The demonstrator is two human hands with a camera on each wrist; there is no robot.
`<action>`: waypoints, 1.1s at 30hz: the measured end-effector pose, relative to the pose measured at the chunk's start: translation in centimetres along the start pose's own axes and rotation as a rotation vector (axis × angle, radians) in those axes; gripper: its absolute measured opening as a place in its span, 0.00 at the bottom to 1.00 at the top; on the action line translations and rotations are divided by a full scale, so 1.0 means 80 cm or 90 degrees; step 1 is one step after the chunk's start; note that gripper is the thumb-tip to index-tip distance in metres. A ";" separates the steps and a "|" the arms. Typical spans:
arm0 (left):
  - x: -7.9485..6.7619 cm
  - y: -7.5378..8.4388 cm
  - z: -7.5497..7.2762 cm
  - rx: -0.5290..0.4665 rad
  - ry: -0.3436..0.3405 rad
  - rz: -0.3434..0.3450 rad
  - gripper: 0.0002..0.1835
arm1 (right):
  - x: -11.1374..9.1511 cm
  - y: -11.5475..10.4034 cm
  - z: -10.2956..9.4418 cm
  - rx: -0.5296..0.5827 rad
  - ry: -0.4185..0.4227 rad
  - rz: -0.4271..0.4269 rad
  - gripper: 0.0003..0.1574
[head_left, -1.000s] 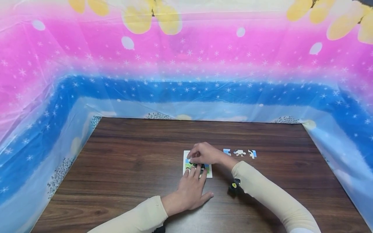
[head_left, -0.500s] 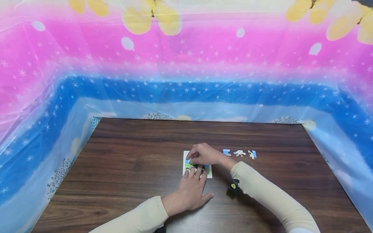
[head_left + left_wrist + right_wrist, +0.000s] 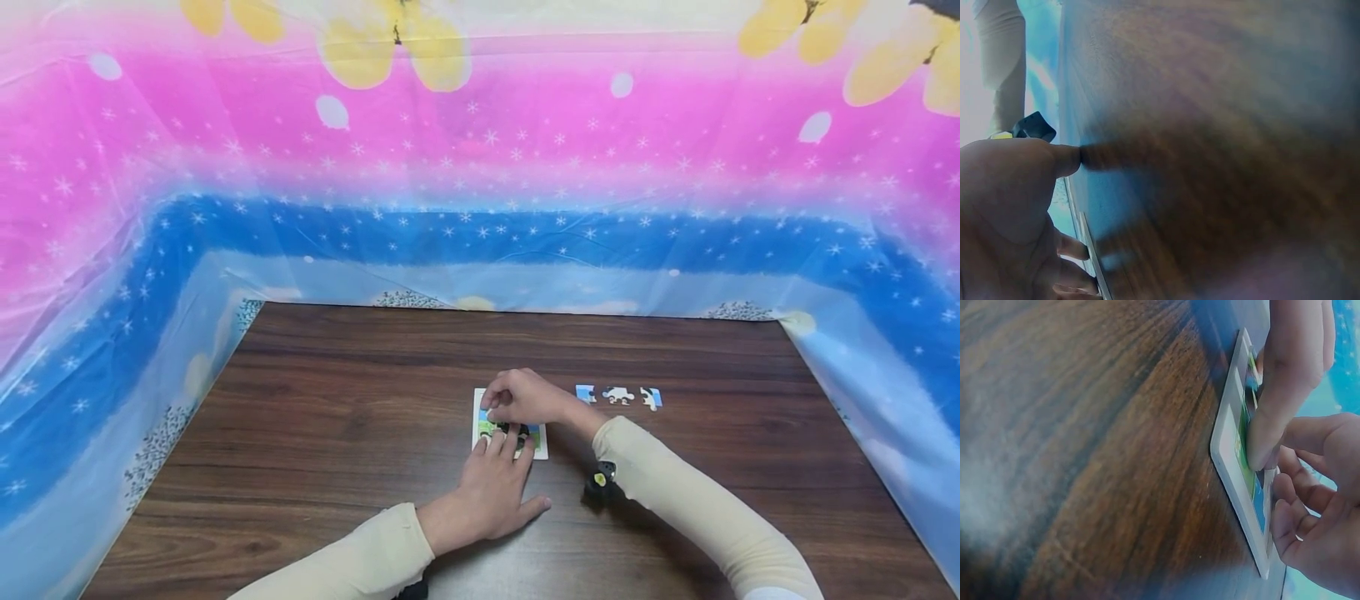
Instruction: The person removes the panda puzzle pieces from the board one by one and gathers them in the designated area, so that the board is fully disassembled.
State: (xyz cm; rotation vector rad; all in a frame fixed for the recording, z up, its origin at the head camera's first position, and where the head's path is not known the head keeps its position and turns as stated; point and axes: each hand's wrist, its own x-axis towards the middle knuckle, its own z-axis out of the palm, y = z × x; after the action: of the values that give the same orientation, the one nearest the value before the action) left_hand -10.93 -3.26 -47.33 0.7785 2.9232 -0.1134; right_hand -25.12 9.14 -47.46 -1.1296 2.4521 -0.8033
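Observation:
A small jigsaw puzzle in a white-bordered tray [image 3: 477,429] lies flat on the table, its picture partly green, blue and black. My left hand [image 3: 487,492] reaches over the near edge, straight fingertips resting on the picture, thumb out to the side. Above the tray's far left part, my right hand [image 3: 525,396] bends down with thumb and fingers pinched together on a small puzzle piece, mostly hidden by the fingers. In the right wrist view, a left finger [image 3: 1279,412] presses the picture beside the right hand [image 3: 1329,506], whose fingertips are at the tray border [image 3: 1225,464].
To the right of the tray lie three loose puzzle pieces: a blue one [image 3: 585,393], a black-and-white one [image 3: 618,395] and a blue-and-white one [image 3: 651,398]. Dark wood tabletop [image 3: 337,400] surrounds them. A patterned drape [image 3: 480,233] rises behind the table's edges.
Both hands stay almost where they were at the tray, with only very slight shifts. The loose pieces have not moved; the whole view has shifted slightly.

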 end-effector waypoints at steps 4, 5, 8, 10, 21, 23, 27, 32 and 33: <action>0.000 0.001 0.000 0.001 -0.002 -0.002 0.46 | -0.001 0.001 -0.001 0.023 0.003 0.001 0.07; 0.000 0.001 0.000 0.003 -0.002 -0.003 0.46 | -0.001 0.002 -0.001 0.028 0.004 -0.001 0.07; 0.000 0.001 0.000 0.006 -0.002 -0.005 0.46 | -0.001 0.003 -0.002 0.043 0.006 0.000 0.06; 0.001 0.001 0.001 0.007 -0.002 -0.006 0.46 | 0.000 0.004 -0.002 0.048 0.006 0.001 0.05; 0.004 0.000 0.002 -0.004 -0.011 0.001 0.47 | -0.007 0.003 -0.010 0.103 0.001 -0.008 0.08; 0.004 0.000 0.002 -0.001 -0.009 0.001 0.47 | -0.009 0.002 -0.013 0.109 0.007 -0.010 0.07; 0.002 0.001 0.002 0.002 -0.011 -0.003 0.47 | -0.017 0.006 -0.022 0.107 0.029 0.001 0.08; 0.001 -0.001 0.000 -0.006 -0.023 -0.003 0.47 | -0.031 0.017 -0.036 0.084 0.069 0.030 0.10; 0.001 -0.001 -0.001 -0.011 -0.026 -0.003 0.47 | -0.034 0.019 -0.039 0.076 0.077 0.033 0.10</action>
State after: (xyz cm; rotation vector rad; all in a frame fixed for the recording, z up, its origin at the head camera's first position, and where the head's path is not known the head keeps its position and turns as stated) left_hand -11.02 -3.29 -47.26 0.7587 2.8838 -0.1018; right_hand -25.85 13.17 -45.77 -0.9982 2.4813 -1.0149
